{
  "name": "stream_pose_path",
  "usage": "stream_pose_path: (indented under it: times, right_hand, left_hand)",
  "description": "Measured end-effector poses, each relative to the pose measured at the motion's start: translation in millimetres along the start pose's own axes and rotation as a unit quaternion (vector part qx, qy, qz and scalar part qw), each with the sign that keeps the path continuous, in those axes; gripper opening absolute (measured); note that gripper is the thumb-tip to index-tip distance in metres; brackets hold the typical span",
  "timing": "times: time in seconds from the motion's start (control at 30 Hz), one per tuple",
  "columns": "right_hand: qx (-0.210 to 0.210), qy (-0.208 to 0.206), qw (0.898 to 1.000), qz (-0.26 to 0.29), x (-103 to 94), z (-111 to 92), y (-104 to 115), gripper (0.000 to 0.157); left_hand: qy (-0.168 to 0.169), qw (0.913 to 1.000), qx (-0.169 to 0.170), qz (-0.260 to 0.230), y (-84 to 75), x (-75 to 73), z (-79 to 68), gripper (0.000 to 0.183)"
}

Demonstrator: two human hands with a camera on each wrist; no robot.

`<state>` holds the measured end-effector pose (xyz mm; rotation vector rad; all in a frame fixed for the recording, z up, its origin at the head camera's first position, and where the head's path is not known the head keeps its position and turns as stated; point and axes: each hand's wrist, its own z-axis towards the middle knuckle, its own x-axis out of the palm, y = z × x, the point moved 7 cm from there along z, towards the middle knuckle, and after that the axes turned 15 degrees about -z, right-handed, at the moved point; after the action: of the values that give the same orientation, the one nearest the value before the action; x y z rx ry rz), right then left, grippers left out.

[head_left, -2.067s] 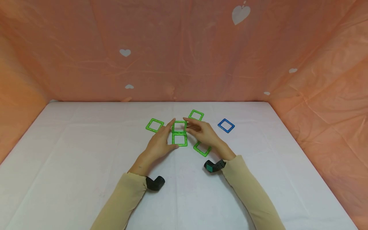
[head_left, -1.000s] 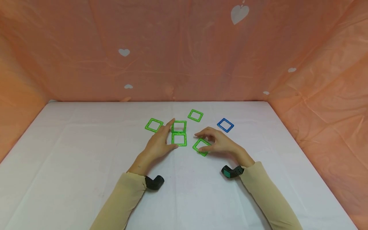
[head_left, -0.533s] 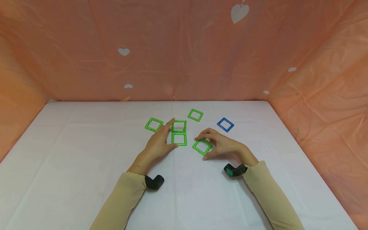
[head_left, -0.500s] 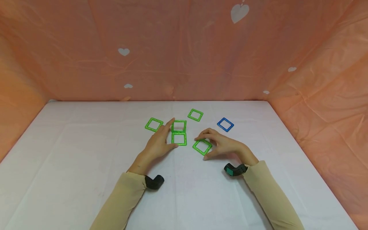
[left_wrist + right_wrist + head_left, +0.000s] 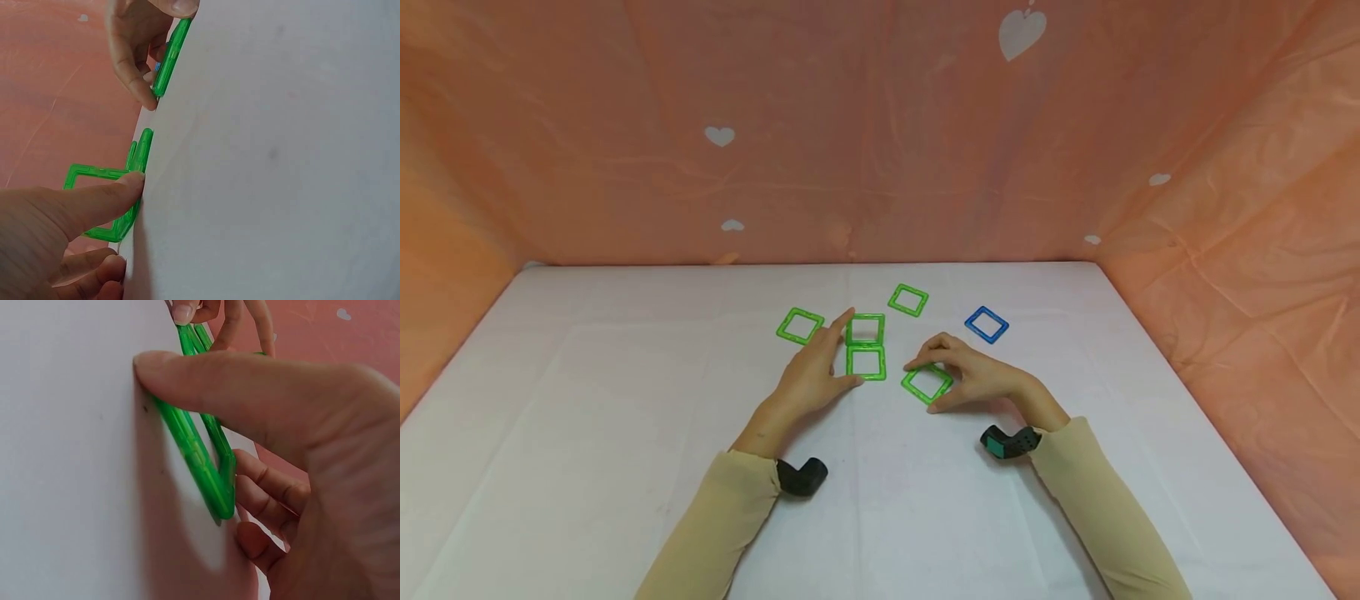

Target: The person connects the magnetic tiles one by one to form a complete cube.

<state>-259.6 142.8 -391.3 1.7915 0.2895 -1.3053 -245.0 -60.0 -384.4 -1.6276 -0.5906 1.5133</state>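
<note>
Two green magnetic square tiles are joined at the middle of the table: a flat tile (image 5: 882,364) and an upright tile (image 5: 868,317) at its far edge. My left hand (image 5: 805,375) holds the pair from the left, thumb at the flat tile's near edge and index finger beside the upright one. In the left wrist view that thumb presses on the flat tile's edge (image 5: 142,150). To the right, my right hand (image 5: 977,375) holds another green magnetic tile (image 5: 915,393) between thumb and fingers. The right wrist view shows this tile (image 5: 197,456) tilted, casting a shadow on the cloth.
A loose green tile (image 5: 792,337) lies left of the pair, partly behind my left hand. Another green tile (image 5: 903,311) lies farther back, and a blue tile (image 5: 978,333) to the right. Orange cloth (image 5: 850,167) hangs behind the white table (image 5: 865,517).
My right hand has left the upright tile, moved right and toward me, and taken hold of the near right green tile. The left hand stays on the joined pair.
</note>
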Motion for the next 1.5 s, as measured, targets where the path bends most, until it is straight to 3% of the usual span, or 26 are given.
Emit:
stream_pose_path:
  times: [0.3, 0.8, 0.97, 1.5]
  right_hand:
    - [0.029, -0.038, 0.999, -0.009, -3.3, 9.6, -1.0, 0.052]
    - [0.035, -0.089, 0.993, 0.064, -9.7, 30.4, 2.7, 0.051]
    - [0.061, -0.095, 0.986, 0.119, -9.7, 32.8, -1.5, 0.050]
    - [0.058, -0.099, 0.980, 0.163, -6.0, 38.3, 0.0, 0.043]
  left_hand:
    - [-0.001, 1.0000, 0.002, -0.003, -0.3, -1.2, -1.5, 0.096]
    - [-0.001, 0.9999, 0.002, -0.010, -2.2, -1.0, -1.4, 0.097]
    - [0.001, 0.9999, -0.001, -0.012, -1.9, -0.5, -2.0, 0.097]
    - [0.003, 0.9999, -0.001, -0.010, 1.6, 0.1, -0.5, 0.096]
